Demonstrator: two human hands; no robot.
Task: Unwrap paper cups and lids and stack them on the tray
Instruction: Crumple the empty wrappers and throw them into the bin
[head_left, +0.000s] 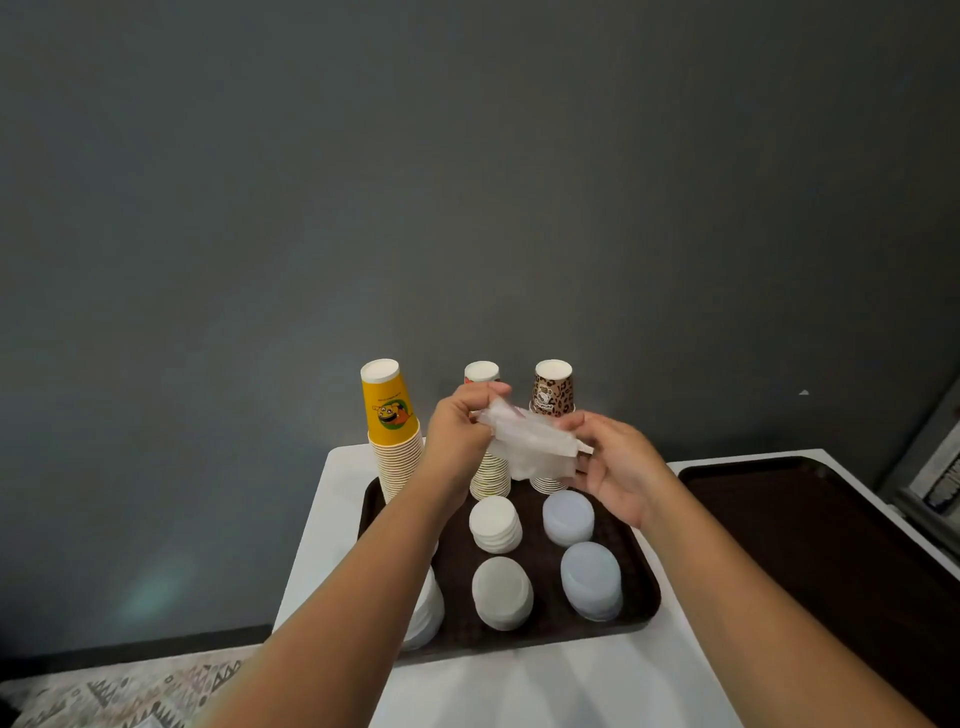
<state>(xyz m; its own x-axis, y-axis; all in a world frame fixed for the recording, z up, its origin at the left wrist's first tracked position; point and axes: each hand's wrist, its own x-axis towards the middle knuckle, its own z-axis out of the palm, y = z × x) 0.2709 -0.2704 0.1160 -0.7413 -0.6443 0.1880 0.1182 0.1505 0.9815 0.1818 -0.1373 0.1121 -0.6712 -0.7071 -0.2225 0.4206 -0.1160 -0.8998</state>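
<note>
While both hands are raised above the brown tray (641, 605), the left hand (460, 434) pinches the crumpled clear wrapper (530, 444) with curled fingers; the right hand (618, 470) grips its other end, remaining fingers loosely spread. Cup stacks (395, 436) and lid stacks (496, 525) stand on the tray.

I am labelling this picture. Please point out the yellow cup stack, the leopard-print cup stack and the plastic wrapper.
yellow cup stack (390, 410): head view, on the printed side of the top cup.
leopard-print cup stack (554, 389): head view, on the top cup's side.
plastic wrapper (535, 449): head view, on its crumpled middle.
</note>
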